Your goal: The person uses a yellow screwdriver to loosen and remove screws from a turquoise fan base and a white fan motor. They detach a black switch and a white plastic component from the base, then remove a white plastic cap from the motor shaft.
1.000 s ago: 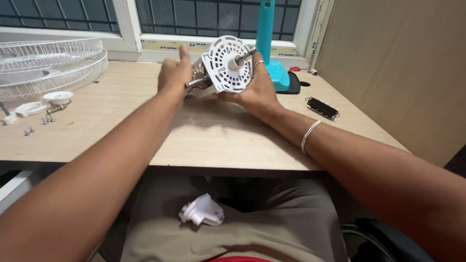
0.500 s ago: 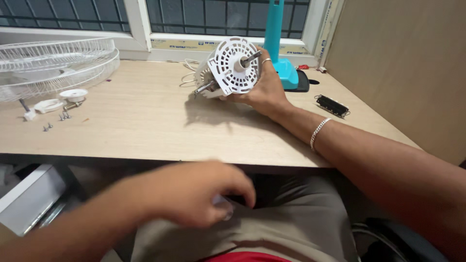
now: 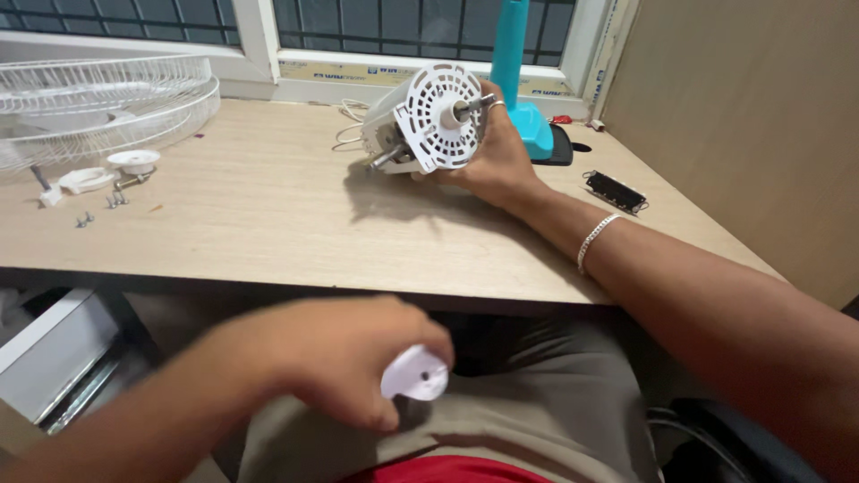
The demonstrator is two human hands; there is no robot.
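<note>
My right hand (image 3: 497, 156) grips a white fan motor housing (image 3: 429, 121) with a round vented face and a metal shaft, held just above the wooden table (image 3: 268, 224). Down over my lap, my left hand (image 3: 344, 358) is blurred with motion and closed around a small white plastic part (image 3: 414, 374). A silver bracelet (image 3: 595, 240) circles my right wrist.
A white wire fan guard (image 3: 98, 98) lies at the table's far left, with a white cap (image 3: 132, 161) and small screws (image 3: 98, 210) beside it. A turquoise fan stand (image 3: 519, 72) rises behind the motor. A small black part (image 3: 615, 190) lies at the right.
My left hand left the motor, dropped below the table edge to my lap and closed on the white plastic part. The right hand keeps holding the motor.
</note>
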